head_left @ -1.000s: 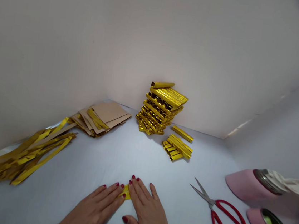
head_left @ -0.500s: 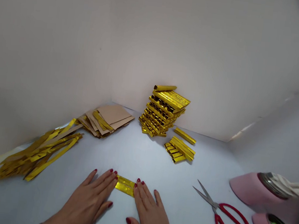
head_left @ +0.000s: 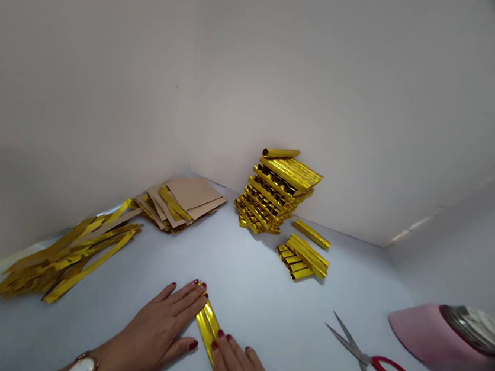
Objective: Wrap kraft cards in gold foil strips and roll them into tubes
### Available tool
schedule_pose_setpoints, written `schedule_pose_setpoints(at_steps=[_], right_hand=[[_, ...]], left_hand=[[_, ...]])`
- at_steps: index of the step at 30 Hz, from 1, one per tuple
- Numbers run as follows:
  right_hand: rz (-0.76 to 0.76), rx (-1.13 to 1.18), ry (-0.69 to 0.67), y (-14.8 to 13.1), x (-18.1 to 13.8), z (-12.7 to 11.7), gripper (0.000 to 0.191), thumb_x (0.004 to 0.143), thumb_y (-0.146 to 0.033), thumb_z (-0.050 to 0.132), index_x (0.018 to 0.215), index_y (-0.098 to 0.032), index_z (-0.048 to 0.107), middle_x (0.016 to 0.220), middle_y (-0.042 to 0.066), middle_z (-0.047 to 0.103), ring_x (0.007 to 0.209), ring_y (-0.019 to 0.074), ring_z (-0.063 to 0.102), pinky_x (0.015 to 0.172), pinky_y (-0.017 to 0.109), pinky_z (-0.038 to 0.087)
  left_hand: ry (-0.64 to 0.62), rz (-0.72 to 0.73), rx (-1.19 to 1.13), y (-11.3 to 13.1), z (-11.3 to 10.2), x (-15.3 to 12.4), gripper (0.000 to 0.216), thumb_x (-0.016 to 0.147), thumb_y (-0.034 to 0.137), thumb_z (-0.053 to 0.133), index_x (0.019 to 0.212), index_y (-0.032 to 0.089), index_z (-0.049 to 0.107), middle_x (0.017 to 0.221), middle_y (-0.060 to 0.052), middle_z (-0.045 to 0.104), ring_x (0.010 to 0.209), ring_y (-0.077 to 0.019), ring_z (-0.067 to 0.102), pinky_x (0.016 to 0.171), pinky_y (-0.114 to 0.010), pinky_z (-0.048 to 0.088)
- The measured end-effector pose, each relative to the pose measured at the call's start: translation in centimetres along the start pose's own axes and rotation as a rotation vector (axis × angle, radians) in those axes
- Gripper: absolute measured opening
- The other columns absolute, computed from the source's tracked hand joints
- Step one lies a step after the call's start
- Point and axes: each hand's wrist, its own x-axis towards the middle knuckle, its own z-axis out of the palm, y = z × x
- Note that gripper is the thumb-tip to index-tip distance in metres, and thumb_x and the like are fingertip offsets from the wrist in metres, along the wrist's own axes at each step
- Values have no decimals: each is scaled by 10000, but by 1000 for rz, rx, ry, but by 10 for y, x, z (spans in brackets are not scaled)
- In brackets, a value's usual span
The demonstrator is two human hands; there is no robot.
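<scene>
A creased strip of shiny gold paper (head_left: 208, 325) lies slantwise on the white surface between my hands. My left hand (head_left: 160, 324) is flat, its fingertips pressing on the far end of the strip, with the thumb spread away. Over the near end rests my right hand (head_left: 242, 366), fingers stretched out and lying on the paper; part of the strip is hidden beneath it. Red-handled scissors (head_left: 364, 358) lie to the right with their blades slightly apart.
A tall stack of folded gold paper pieces (head_left: 288, 175) stands at the back. Several loose gold pieces (head_left: 304, 257) lie before it. Brown-backed sheets (head_left: 197, 194) and cut gold strips (head_left: 74, 255) are at left. Two pink containers (head_left: 423, 330) stand at right.
The gold strip has turned from nearly crosswise to a steeper slant. My right hand has moved down towards me, and the view has shifted slightly.
</scene>
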Motion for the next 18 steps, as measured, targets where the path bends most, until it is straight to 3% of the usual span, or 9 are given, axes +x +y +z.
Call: schedule_pose_setpoints(at_steps=[3,10,15,18], right_hand=[[-69,-55,-13,2,6,-5,441,943,-220,460,1382,-226,419,1214,27,618,1016,185,656,756,252,561],[-103,-190,22,-2,10,-9,296,987,-314,374,1186,-285,591,1131,10,670,936,173,690,695,267,565],[-47,-139,103,-3,10,-7,319,1001,-340,331,1176,-300,594,1108,-8,689,919,166,695,729,275,545],[-40,-114,99,-3,10,-6,302,995,-321,356,1199,-295,578,1113,1,689,924,172,693,743,279,536]], left_hand=[[16,-13,-12,-1,2,0,567,961,361,472,1463,255,230,1477,-59,333,1340,-241,333,1060,-458,319],[23,-48,11,-2,5,-2,548,976,375,433,1465,241,226,1487,-63,308,1341,-229,333,1064,-451,317],[101,-269,90,-12,5,-3,475,989,338,370,1418,134,352,1451,-142,359,1321,-273,362,1017,-495,370],[182,-251,120,-6,6,-4,455,989,285,360,1420,138,350,1457,-141,353,1323,-271,360,1011,-480,383]])
